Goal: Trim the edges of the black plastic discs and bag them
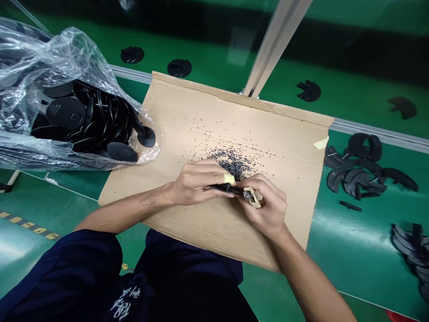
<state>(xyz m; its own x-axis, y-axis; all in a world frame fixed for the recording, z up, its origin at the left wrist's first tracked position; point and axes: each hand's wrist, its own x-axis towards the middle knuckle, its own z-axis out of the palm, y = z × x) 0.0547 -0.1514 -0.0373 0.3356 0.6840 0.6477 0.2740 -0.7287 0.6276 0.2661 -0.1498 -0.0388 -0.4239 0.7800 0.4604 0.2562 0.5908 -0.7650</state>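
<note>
Left hand (197, 182) pinches a black part (224, 192) over the cardboard (201, 228), toward its near edge; right hand (268, 205) clutches a taped tool (249, 195), which could slip if pushed hard, nicking the left hand.

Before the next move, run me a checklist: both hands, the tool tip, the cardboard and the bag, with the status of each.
1. Left hand gripping the black part: ok.
2. Right hand holding the yellow-wrapped tool: ok.
3. Tool tip clear of the left hand: cannot tell; it is not distinguishable between the hands.
4. Cardboard sheet free of loose bits: not ok; small black bits lie heaped and scattered just beyond the hands.
5. Plastic bag open toward the cardboard, black discs showing: ok.
</note>
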